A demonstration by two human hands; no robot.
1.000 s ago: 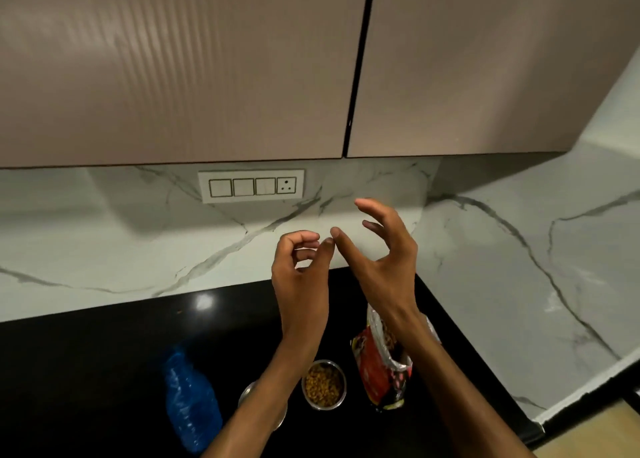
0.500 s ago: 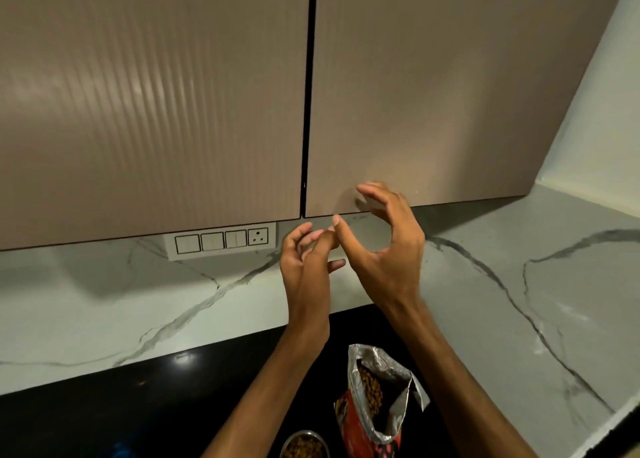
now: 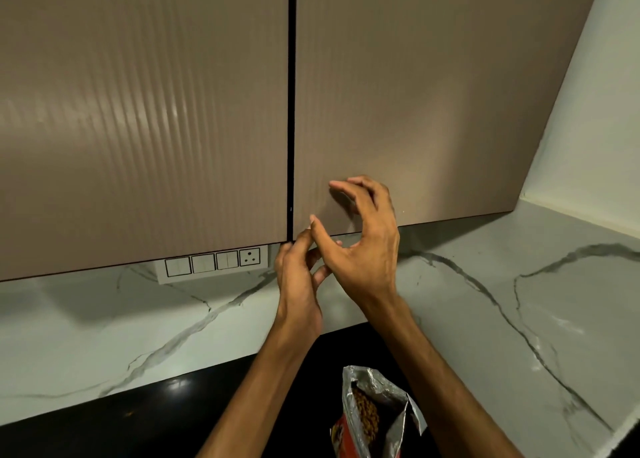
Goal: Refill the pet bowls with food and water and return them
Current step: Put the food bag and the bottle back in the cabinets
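While I watched, left hand (image 3: 298, 284) had fingers curled at the bottom edge of the right cabinet door (image 3: 415, 111), grip unclear. Right hand (image 3: 360, 246) was spread, holding nothing, fingertips near the door face. Food bag (image 3: 374, 419) stood open on the black counter (image 3: 104, 430) below, kibble showing. Switch panel (image 3: 213, 261) sat left of the hands.

A home kitchen — ribbed taupe wall cabinets (image 3: 415, 93) fill the view from 9 through 12 to 2 o'clock, hung over a white marble-look backsplash (image 3: 104, 319) veined in grey. Under the cabinets at about 9 o'clock sits a switch plate with a socket (image 3: 212, 260), and a glossy black countertop (image 3: 104, 433) runs along 7 o'clock — with an opened bag of pet kibble (image 3: 374, 416) standing on it at 6 o'clock.
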